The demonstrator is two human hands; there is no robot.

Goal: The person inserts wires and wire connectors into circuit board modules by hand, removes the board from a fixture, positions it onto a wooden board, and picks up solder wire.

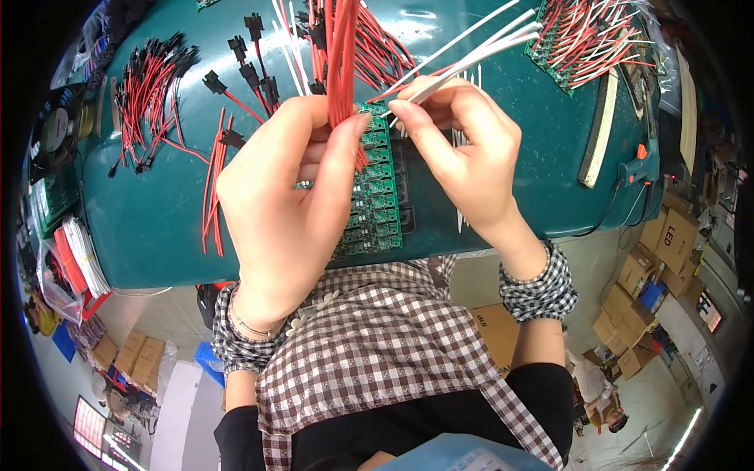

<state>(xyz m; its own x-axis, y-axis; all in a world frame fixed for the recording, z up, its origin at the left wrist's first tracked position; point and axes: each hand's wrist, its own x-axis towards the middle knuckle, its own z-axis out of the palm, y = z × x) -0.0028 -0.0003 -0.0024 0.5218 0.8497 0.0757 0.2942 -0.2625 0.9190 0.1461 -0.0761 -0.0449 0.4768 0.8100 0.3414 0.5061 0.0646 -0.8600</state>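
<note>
My left hand [287, 188] is closed round an upright bundle of red wires [341, 67], above the left side of a green circuit board panel [379, 188]. Pinched in my right hand [463, 133] are several white wires [487, 47], fanning up and to the right. Their lower tips come close to the panel's top right edge; whether any touches it I cannot tell. The panel carries rows of small dark and silver parts, and my left hand covers part of it. Loose white wires lie on the table just right of the panel, partly behind my right hand.
Red wires with black connectors [153, 98] lie at the left of the green table [542, 173]. Black plugs [251, 71] sit nearer the middle. A wired board [561, 55] is at the far right, with a strip [599, 129] and an orange-tipped tool [640, 161] nearby.
</note>
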